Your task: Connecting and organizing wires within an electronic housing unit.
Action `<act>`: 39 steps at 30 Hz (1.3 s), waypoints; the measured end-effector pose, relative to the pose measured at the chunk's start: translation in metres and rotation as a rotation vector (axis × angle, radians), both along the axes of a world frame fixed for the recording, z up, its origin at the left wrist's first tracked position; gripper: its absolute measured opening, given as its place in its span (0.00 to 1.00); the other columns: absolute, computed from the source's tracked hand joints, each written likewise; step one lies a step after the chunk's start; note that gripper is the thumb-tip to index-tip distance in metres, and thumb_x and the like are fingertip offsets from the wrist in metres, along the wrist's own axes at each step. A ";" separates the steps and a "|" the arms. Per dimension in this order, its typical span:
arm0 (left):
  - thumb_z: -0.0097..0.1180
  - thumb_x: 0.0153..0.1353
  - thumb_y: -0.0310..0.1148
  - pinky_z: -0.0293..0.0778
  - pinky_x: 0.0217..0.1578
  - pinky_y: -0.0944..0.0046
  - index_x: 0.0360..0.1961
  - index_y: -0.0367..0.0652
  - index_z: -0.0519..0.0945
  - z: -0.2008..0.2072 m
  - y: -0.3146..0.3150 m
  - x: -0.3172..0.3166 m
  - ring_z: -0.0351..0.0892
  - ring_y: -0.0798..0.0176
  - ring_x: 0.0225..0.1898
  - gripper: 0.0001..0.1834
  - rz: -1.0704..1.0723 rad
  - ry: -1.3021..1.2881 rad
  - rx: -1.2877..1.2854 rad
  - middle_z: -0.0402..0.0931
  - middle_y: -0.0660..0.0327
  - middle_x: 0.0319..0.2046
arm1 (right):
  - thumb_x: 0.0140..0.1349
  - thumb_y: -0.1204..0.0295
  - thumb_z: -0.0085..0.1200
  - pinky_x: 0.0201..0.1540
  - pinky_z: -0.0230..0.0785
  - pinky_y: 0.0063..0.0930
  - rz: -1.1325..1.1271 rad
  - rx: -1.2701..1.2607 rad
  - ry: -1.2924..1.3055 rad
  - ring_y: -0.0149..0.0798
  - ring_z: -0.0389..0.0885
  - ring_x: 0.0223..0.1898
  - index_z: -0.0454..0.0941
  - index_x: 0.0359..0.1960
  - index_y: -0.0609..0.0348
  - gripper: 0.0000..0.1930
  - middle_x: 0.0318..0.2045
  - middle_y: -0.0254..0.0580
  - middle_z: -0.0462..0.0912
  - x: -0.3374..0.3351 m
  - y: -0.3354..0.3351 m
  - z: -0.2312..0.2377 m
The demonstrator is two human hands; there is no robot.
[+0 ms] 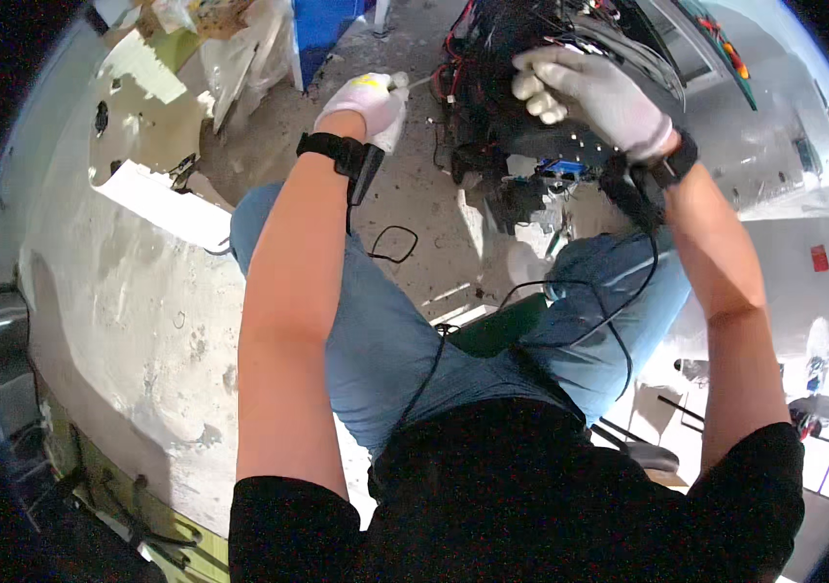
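Observation:
My left hand (pixel 368 105), in a white glove with a yellow mark, is closed with its fingers pressed together. A thin light rod (pixel 421 82) sticks out of its right side toward a dark assembly (pixel 497 83) with many wires. What the rod belongs to is hidden by the fingers. My right hand (pixel 589 92), gloved the same way, is held over the right part of that assembly, beside a bundle of grey cables (pixel 650 53). Its fingers are curled inward, and whatever is between them is not visible.
A blue bin (pixel 322 39) stands at the back, with plastic sheeting (pixel 249 58) left of it. A large pale panel (pixel 133 321) lies on my left, metal sheeting (pixel 784 146) on my right. A black cord (pixel 619 316) runs across my knee. Small parts lie below the assembly.

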State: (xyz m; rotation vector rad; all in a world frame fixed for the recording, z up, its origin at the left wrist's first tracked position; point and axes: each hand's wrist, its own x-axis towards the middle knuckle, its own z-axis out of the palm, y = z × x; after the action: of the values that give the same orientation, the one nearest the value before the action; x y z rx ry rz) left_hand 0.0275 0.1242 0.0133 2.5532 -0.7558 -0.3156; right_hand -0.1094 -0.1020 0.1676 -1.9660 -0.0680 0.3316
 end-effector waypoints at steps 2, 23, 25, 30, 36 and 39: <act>0.45 0.60 0.47 0.67 0.51 0.56 0.46 0.40 0.76 -0.001 0.012 0.002 0.71 0.46 0.51 0.23 0.108 -0.012 -0.125 0.74 0.46 0.47 | 0.69 0.69 0.38 0.35 0.70 0.18 0.021 -0.027 0.004 0.27 0.75 0.32 0.67 0.52 0.67 0.16 0.36 0.39 0.78 0.025 0.023 0.010; 0.49 0.60 0.45 0.68 0.47 0.53 0.49 0.33 0.72 0.021 0.034 -0.011 0.74 0.40 0.44 0.25 0.604 -0.147 -0.464 0.75 0.43 0.44 | 0.67 0.70 0.43 0.37 0.73 0.21 0.113 0.587 -0.093 0.31 0.77 0.33 0.72 0.43 0.67 0.12 0.35 0.41 0.78 0.209 0.062 -0.112; 0.49 0.60 0.43 0.68 0.46 0.55 0.48 0.33 0.72 0.025 0.036 -0.007 0.75 0.43 0.43 0.24 0.652 -0.138 -0.551 0.75 0.45 0.44 | 0.62 0.73 0.48 0.39 0.74 0.25 0.233 -0.558 -0.611 0.35 0.78 0.35 0.74 0.37 0.65 0.08 0.35 0.43 0.78 0.207 0.057 -0.156; 0.50 0.60 0.37 0.66 0.27 0.68 0.41 0.37 0.74 0.052 0.035 -0.034 0.71 0.69 0.28 0.14 0.778 0.376 -0.835 0.73 0.59 0.30 | 0.58 0.74 0.51 0.37 0.75 0.29 -0.204 0.302 0.137 0.37 0.78 0.33 0.73 0.34 0.64 0.06 0.30 0.42 0.77 0.212 0.087 -0.255; 0.47 0.62 0.33 0.62 0.25 0.73 0.59 0.37 0.59 0.081 0.028 -0.075 0.64 0.74 0.28 0.25 0.500 1.371 -0.946 0.67 0.62 0.32 | 0.63 0.65 0.49 0.31 0.75 0.30 -0.514 0.442 0.672 0.36 0.76 0.26 0.73 0.33 0.60 0.10 0.26 0.38 0.76 0.230 0.125 -0.370; 0.47 0.59 0.28 0.60 0.22 0.72 0.59 0.36 0.55 0.078 0.049 -0.059 0.63 0.72 0.24 0.27 0.722 1.527 -1.107 0.66 0.61 0.32 | 0.62 0.64 0.51 0.32 0.76 0.30 -0.719 0.498 0.823 0.33 0.75 0.26 0.73 0.32 0.57 0.09 0.25 0.36 0.75 0.240 0.149 -0.425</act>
State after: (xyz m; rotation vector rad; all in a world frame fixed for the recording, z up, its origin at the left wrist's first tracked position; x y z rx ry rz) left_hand -0.0319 0.1731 0.0915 0.8643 0.4945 -0.9963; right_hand 0.1307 0.0465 -0.2571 -1.1396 0.9659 0.5469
